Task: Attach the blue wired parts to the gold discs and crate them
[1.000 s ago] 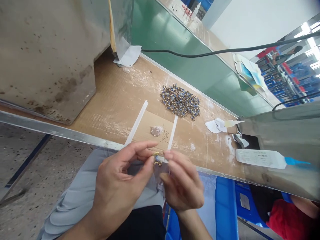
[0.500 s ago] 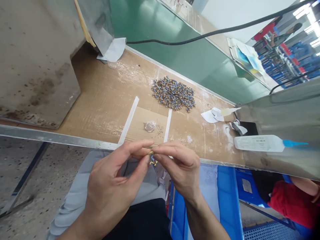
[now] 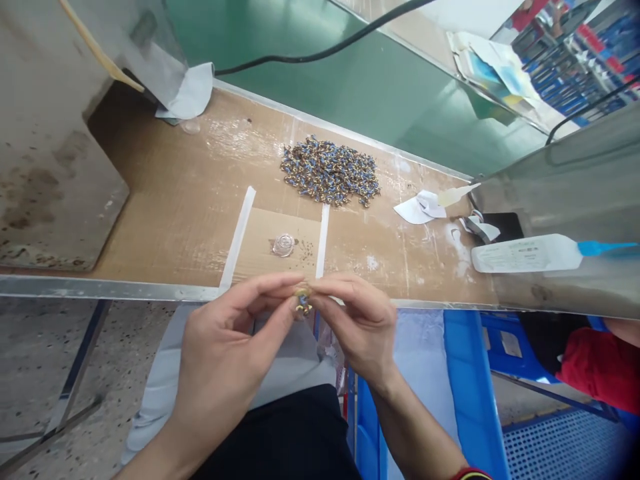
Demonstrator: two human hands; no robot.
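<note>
Between the fingertips of both hands sits a small blue and gold metal piece (image 3: 303, 303), partly covered by the fingers. My left hand (image 3: 233, 333) pinches it from the left with thumb and fingers. From the other side my right hand (image 3: 357, 327) pinches it too. Both hands hover just over the table's front edge. Behind them, on a taped cardboard patch (image 3: 260, 230), lies a small clear round blob (image 3: 283, 245) with tiny dark specks beside it. Farther back is a heap of similar blue and gold pieces (image 3: 330, 170).
A white bottle with a blue nozzle (image 3: 527, 255) lies at the right, near crumpled white paper (image 3: 420, 207) and a pale nozzle tip. Metal boxes (image 3: 45, 167) flank the table (image 3: 165, 200). A black cable (image 3: 320, 53) hangs across the back. Another person's red clothing (image 3: 600, 367) shows lower right.
The view has shifted, so the table and heap appear a little farther left and higher. Both hands still hold the small piece, which has turned slightly between the fingertips.
</note>
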